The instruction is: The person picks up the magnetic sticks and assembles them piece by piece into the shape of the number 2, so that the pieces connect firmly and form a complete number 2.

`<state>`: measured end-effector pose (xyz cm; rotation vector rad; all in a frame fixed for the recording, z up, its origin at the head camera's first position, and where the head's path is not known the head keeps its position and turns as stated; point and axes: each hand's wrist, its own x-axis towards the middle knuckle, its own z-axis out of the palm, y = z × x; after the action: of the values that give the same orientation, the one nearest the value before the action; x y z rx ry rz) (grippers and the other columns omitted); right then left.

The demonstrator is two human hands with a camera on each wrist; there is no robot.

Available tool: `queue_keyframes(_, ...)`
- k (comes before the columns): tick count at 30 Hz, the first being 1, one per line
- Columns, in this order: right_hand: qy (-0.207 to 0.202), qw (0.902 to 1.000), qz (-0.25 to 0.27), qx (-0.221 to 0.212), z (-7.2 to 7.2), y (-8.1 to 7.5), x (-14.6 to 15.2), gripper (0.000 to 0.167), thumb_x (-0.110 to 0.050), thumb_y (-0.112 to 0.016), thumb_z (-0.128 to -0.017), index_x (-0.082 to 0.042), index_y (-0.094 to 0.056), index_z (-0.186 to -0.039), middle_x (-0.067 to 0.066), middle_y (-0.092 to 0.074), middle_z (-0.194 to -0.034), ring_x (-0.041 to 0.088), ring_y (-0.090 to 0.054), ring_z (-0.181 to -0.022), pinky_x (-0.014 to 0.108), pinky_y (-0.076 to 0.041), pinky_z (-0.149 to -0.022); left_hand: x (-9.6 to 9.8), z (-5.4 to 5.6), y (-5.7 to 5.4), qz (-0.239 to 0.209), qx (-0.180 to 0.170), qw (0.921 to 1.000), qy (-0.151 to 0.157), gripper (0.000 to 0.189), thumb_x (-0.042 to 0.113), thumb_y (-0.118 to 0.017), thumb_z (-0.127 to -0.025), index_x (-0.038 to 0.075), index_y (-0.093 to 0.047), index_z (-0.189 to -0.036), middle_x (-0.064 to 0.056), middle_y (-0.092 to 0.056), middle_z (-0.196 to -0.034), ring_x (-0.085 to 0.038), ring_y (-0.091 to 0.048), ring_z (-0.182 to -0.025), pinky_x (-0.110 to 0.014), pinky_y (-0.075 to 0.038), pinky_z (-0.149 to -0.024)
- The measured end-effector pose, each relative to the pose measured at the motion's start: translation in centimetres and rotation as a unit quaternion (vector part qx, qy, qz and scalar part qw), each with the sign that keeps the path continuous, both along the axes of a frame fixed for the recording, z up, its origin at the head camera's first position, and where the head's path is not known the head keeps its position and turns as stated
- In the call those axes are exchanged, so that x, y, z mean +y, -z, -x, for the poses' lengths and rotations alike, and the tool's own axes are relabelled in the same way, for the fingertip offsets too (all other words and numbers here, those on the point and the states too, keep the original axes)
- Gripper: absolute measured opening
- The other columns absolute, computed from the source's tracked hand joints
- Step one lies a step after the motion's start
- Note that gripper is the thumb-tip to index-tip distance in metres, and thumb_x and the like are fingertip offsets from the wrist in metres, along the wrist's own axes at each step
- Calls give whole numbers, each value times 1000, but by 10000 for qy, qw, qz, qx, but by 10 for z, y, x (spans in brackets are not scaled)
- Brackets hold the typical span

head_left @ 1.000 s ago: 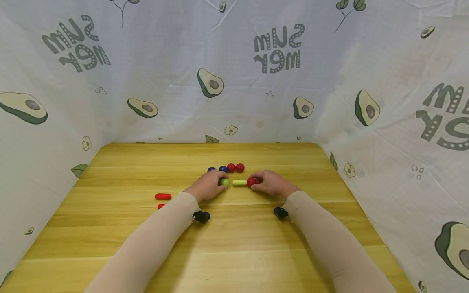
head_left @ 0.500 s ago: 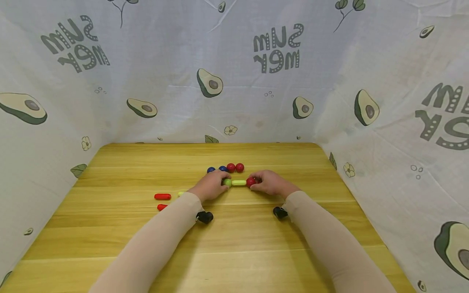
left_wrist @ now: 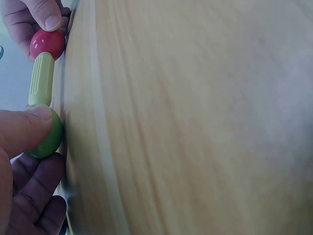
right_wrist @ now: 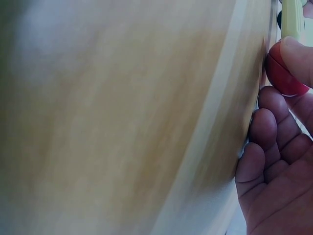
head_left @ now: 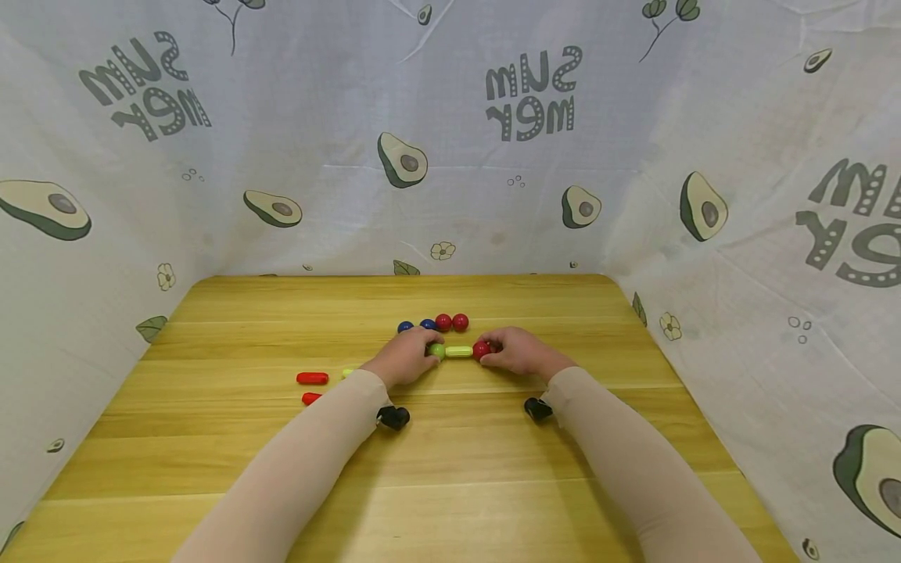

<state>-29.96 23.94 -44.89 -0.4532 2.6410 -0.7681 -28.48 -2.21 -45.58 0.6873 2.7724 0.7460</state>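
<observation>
My left hand (head_left: 408,356) pinches a green ball (left_wrist: 50,139) between thumb and fingers. A ridged light-yellow rod (head_left: 459,352) runs from that ball to a red ball (head_left: 482,350), which my right hand (head_left: 521,352) pinches. Ball, rod and ball form one straight line low over the wooden table. In the left wrist view the rod's ends meet both balls. The right wrist view shows my thumb on the red ball (right_wrist: 283,73), with the other fingers curled beside it.
Behind my left hand sit two blue balls (head_left: 428,324) and two more red balls (head_left: 461,322) in a row. To the left lie two red rods (head_left: 312,378) and another yellow rod (head_left: 348,374), partly hidden by my sleeve. A patterned cloth (head_left: 493,203) stands around the table (head_left: 450,485).
My left hand has moved slightly right, bringing the green ball up against the rod's free end. The right hand has stayed nearly in place. Over the last half second little differs.
</observation>
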Motion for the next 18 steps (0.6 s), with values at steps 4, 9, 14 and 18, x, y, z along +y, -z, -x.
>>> queue_keyframes(4,-4,10000,-7,14,0,-1,0,36,-27,-75,-99,-12,-71,-132,4,-66,-102,18,-57,-92,33,-49,-84,0,0,-1,10,-6,10000,-1,41,23,-69,-104,11,-63,-142,-10,-65,-140,-25,-60,-129,-42,-48,-114)
queue_keyframes(9,-10,10000,-26,50,0,-1,0,37,-27,-75,-99,-12,-70,-133,4,-66,-101,18,-56,-92,32,-49,-83,0,1,0,16,19,10000,3,41,23,-69,-104,11,-63,-143,-10,-65,-140,-25,-61,-129,-42,-48,-115)
queue_keyframes(14,5,10000,-44,62,1,0,0,38,-28,-75,-99,-13,-70,-133,4,-65,-100,18,-56,-90,33,-48,-82,0,2,1,15,34,10000,-9,41,23,-69,-104,11,-63,-143,-10,-65,-140,-25,-61,-129,-42,-48,-115)
queue_keyframes(18,60,9999,-80,87,2,3,-1,37,-29,-75,-99,-14,-70,-133,4,-65,-100,18,-56,-89,32,-47,-81,-1,3,1,-12,-5,10000,-48,41,23,-68,-104,11,-62,-143,-10,-64,-140,-25,-61,-128,-42,-48,-115)
